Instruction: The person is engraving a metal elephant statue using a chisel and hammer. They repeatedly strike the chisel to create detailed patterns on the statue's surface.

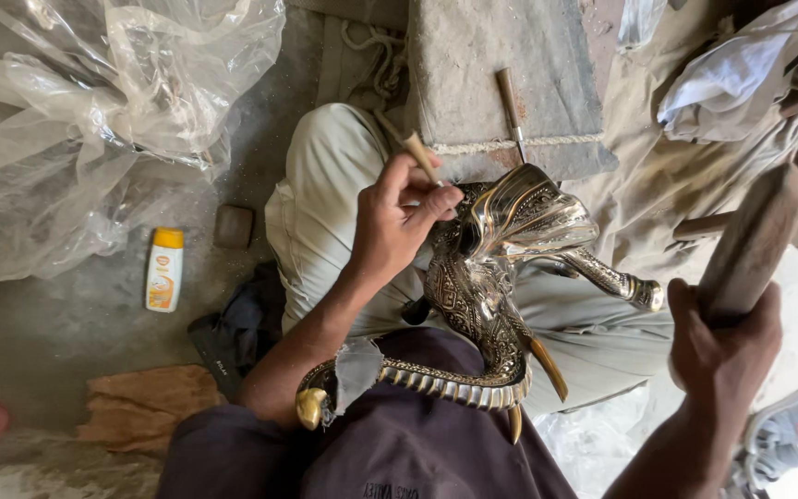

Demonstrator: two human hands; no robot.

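Note:
A shiny engraved metal elephant figure (487,277) lies across my lap, its ribbed trunk (436,381) curling toward my left forearm. My left hand (397,217) pinches a thin wooden-handled chisel (420,155) against the figure's head. My right hand (724,344) grips a thick wooden mallet (752,242) raised at the right, apart from the figure. A golden tusk (547,367) points down near my knee.
A second wooden-handled tool (510,113) rests on a grey stone slab (501,65). Crumpled clear plastic (94,120) fills the upper left. A small yellow-capped tube (164,270) and a dark block (233,226) lie on the floor. Cloth piles (741,74) sit upper right.

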